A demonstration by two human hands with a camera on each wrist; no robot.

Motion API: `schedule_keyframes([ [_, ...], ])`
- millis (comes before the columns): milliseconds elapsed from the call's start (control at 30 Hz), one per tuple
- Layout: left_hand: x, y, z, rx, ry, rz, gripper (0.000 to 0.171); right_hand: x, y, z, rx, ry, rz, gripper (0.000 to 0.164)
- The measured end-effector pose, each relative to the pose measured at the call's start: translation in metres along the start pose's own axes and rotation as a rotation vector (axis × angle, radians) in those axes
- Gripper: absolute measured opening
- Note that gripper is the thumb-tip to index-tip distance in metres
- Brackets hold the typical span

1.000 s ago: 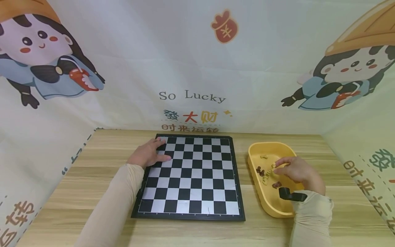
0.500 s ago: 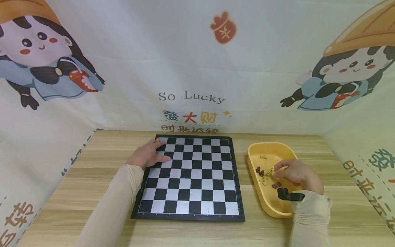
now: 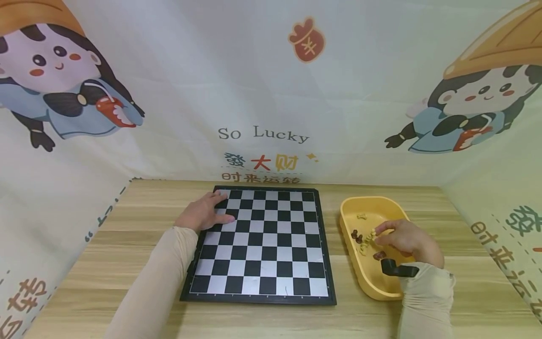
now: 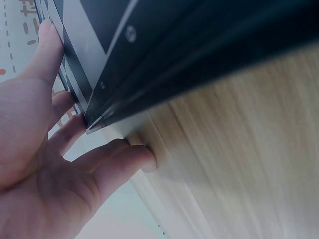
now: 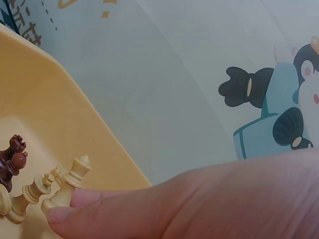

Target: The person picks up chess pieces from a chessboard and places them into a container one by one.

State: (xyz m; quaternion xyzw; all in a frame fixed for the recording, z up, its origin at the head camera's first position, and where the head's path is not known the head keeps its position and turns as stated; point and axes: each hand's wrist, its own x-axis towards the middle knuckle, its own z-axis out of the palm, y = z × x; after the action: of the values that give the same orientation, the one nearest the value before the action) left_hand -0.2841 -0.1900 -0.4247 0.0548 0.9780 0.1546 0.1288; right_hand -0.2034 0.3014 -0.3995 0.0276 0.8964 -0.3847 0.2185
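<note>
My left hand (image 3: 202, 212) rests at the left edge of a black-and-white chessboard (image 3: 268, 238). In the left wrist view its thumb (image 4: 46, 52) lies over the board while two fingertips reach down onto the tabletop beside it. Inside the yellow tray (image 3: 351, 263), my right hand (image 3: 406, 240) pinches a cream chess queen (image 5: 77, 172) between thumb and index finger; the piece leans slightly, head up. Right beside it in the right wrist view lies a cream king (image 5: 31, 198), with dark brown pieces (image 5: 15, 162) further left.
Another cream piece (image 3: 362, 216) lies near the tray's far end, and a brown one (image 3: 379, 255) lies below the right hand. The wooden table (image 3: 139, 245) meets a printed cloth backdrop (image 3: 271, 94) behind and at both sides.
My right hand has sunk slightly toward me and left, with the cream queen a little lower between its fingers. The left hand stays put on the board's edge.
</note>
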Motion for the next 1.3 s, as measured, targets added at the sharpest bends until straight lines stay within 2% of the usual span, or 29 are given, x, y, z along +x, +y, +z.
schedule_keyframes([
  [300, -0.001, 0.002, -0.003, 0.000, -0.011, -0.013, 0.087, 0.002, -0.003, -0.002, -0.082, 0.039, -0.030, 0.039],
  [733, -0.002, 0.005, -0.001, -0.029, -0.024, -0.006, 0.086, -0.003, -0.005, -0.003, -0.050, 0.069, -0.076, 0.038],
  [967, -0.001, 0.007, -0.002, -0.027, -0.029, 0.004, 0.087, -0.009, -0.008, -0.005, -0.074, 0.092, -0.121, 0.040],
  [1300, -0.003, 0.010, -0.009, -0.059, -0.042, 0.003, 0.082, -0.015, -0.024, -0.011, -0.086, 0.154, -0.182, 0.046],
])
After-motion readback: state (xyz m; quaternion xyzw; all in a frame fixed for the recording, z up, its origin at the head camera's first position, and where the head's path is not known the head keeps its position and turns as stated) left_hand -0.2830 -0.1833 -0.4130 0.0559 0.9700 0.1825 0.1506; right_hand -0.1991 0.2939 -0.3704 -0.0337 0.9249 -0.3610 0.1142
